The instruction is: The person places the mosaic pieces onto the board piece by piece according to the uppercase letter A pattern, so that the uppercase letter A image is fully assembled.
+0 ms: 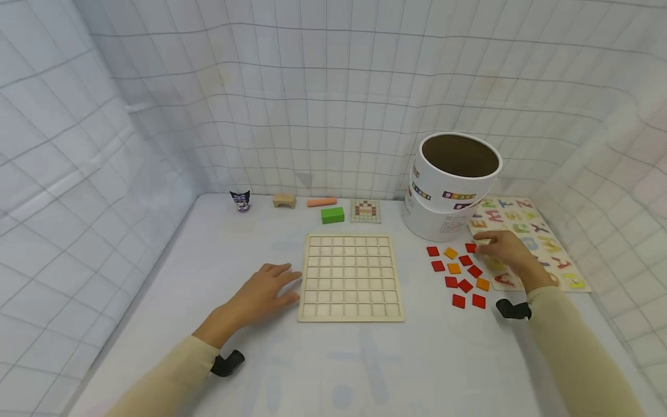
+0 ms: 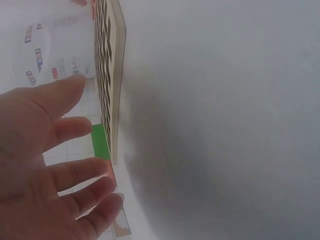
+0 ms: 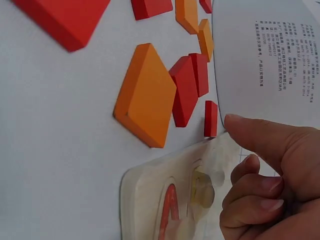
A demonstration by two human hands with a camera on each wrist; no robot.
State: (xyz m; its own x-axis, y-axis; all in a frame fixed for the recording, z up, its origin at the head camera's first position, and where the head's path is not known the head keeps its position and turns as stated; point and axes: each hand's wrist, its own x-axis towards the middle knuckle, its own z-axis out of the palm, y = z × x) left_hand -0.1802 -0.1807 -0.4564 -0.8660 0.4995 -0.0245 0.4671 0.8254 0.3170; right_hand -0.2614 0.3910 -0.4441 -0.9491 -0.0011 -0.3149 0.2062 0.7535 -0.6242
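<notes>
A pale wooden grid board (image 1: 304,278) with several square compartments lies in the middle of the table. Just off its left edge is my left hand (image 1: 266,292), fingers spread and holding nothing; the left wrist view shows the palm (image 2: 20,165) beside the board's edge (image 2: 116,90). Right of the board lie several loose square tiles, such as a red tile (image 1: 458,301) and an orange tile (image 3: 146,97). My right hand (image 1: 504,249) hovers over the letter puzzle, fingertips close to the farthest red tile (image 3: 211,119). Its fingers are loosely bent, with nothing between them.
A white bucket (image 1: 443,226) stands behind the tiles, partly over the letter puzzle (image 1: 563,278). Along the back are a small figurine (image 1: 241,201), a wooden arch block (image 1: 284,200), an orange stick (image 1: 321,202), a green block (image 1: 332,215) and a pattern card (image 1: 366,211). White grid-lined curtains enclose the table.
</notes>
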